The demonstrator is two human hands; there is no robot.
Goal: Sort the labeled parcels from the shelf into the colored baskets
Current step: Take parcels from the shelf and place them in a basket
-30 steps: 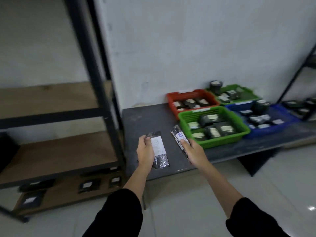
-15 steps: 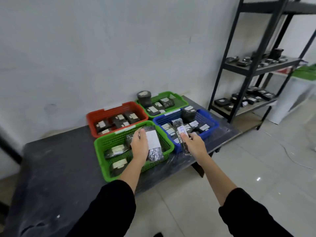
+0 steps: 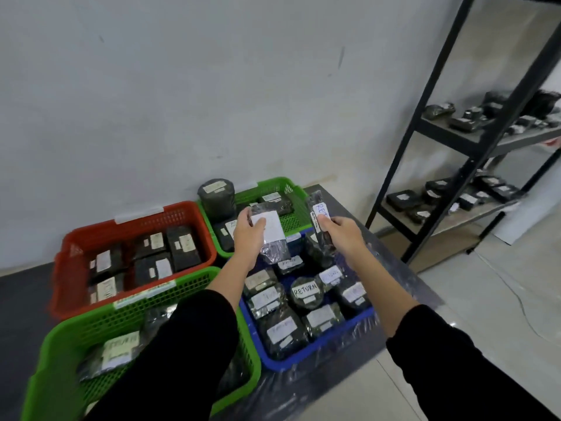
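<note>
Left parcel [image 3: 270, 230] held in left hand [image 3: 247, 237] grip. Right parcel [image 3: 321, 214], label "RET…", pinched in right hand [image 3: 344, 235] grip. Both in air over far end of blue basket [image 3: 318, 351], beside far green basket [image 3: 293, 189].

Likely light, with soft, slick plastic wrap. Hold across body, not loose film.

Versus 0.5 s ago: hands further out, past near green basket [image 3: 145, 302].

The dark grey counter [image 3: 21, 302] by the wall carries four slotted plastic baskets set close together: a red basket [image 3: 182, 212] far left, a near green basket [image 3: 91, 325], a far green basket [image 3: 293, 191], and a blue basket [image 3: 318, 350] near right. To the right, a black metal-framed shelf [image 3: 473, 156] holds dark wrapped parcels [image 3: 403, 199].
</note>
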